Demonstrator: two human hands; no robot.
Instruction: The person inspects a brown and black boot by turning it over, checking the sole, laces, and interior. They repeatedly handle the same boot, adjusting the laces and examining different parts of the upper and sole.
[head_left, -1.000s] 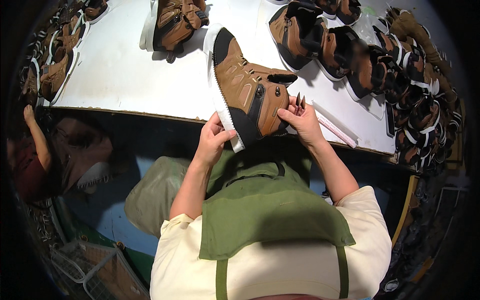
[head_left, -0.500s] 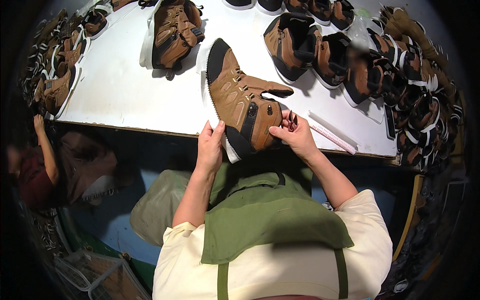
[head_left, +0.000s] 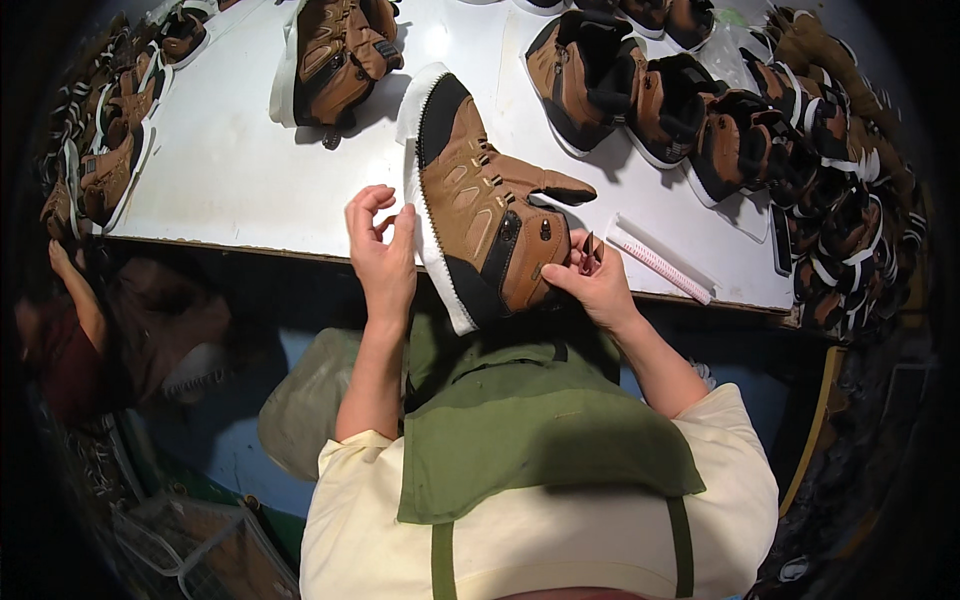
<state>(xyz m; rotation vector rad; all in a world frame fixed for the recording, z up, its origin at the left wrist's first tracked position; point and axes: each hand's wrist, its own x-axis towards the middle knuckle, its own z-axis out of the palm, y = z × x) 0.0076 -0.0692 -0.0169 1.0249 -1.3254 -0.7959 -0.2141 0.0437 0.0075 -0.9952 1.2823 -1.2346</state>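
A brown and black hiking boot is tilted over the table's near edge, its toe pointing away and its white sole facing left. My right hand is closed on its ankle collar, thumb on the outer side. Dark pointed tips of small snips stick up between that hand's fingers; the rest of the snips is hidden. My left hand is raised beside the sole's left edge, fingers curled but apart, with nothing in them. Whether its thumb touches the sole I cannot tell.
Another brown boot lies on the white table at the far left. Several boots stand at the right, with more piled beyond. A clear strip with red markings lies by the near edge. Another person's arm is at left.
My left hand has let go of the boot's sole and moved up and left. The boot has turned slightly, showing more of its white sole. My right hand keeps its hold.
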